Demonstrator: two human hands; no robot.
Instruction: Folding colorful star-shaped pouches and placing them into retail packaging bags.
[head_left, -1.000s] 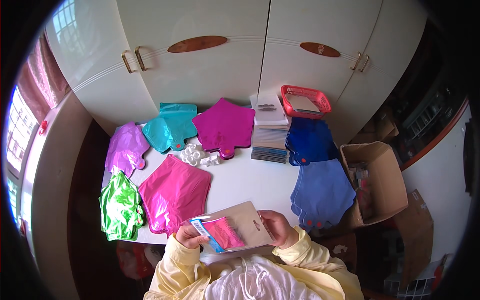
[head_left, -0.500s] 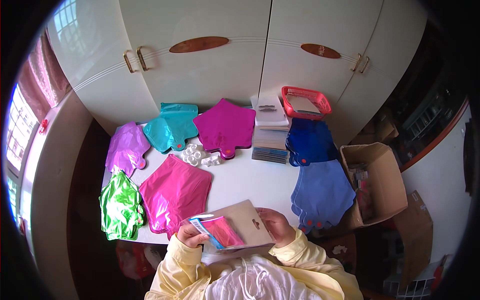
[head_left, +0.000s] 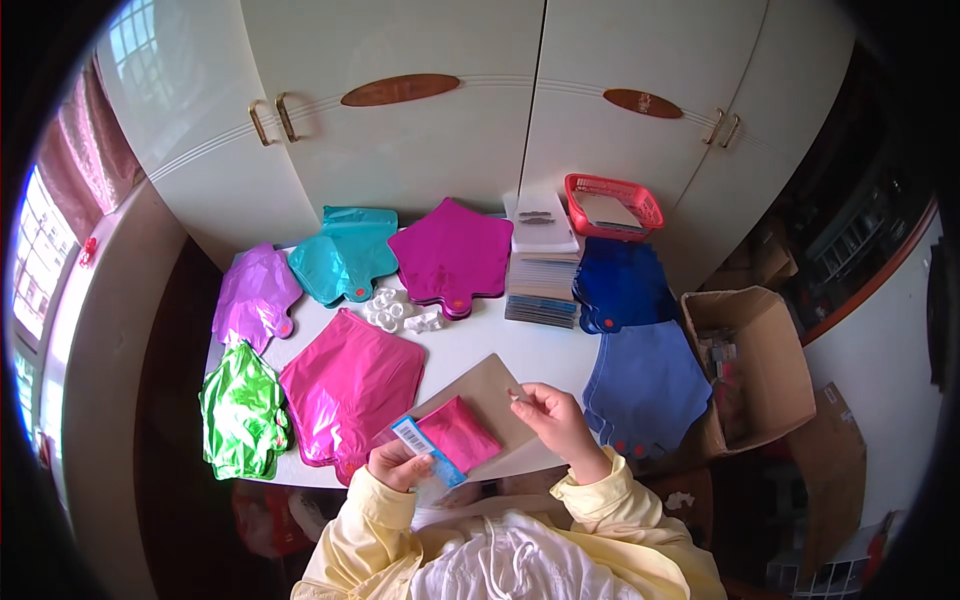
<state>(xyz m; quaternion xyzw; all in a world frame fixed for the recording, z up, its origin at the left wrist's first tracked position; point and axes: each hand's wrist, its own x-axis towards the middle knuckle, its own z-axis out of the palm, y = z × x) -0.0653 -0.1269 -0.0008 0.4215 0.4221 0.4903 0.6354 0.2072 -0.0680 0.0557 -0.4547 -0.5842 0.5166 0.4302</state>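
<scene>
My left hand (head_left: 398, 466) is closed on the lower left end of a flat clear package, its thumb on a blue-and-white barcode label (head_left: 430, 450). Inside are a brownish card (head_left: 490, 395) and a folded pink foil balloon (head_left: 462, 436). The package is tilted, its far end pointing up and right. My right hand (head_left: 560, 420) pinches with thumb and forefinger at the right edge of the package, by the hang hole. A small pale bit shows at those fingertips, too small to name. Left of the package lies a stack of pink foil balloons (head_left: 355, 385).
Around the white table (head_left: 480, 345) lie foil balloon stacks: green (head_left: 243, 415), lilac (head_left: 255, 297), teal (head_left: 343, 255), magenta (head_left: 450, 255), dark blue (head_left: 622, 285) and light blue (head_left: 650, 385). White rolls (head_left: 388, 308), stacked cards (head_left: 541, 285), a red basket (head_left: 650, 205) and a cardboard box (head_left: 778, 370) are also there.
The package has turned so its right end points farther up and away. My right hand has moved up from its right side to a pinch at the hang-hole end. My left hand has shifted slightly right.
</scene>
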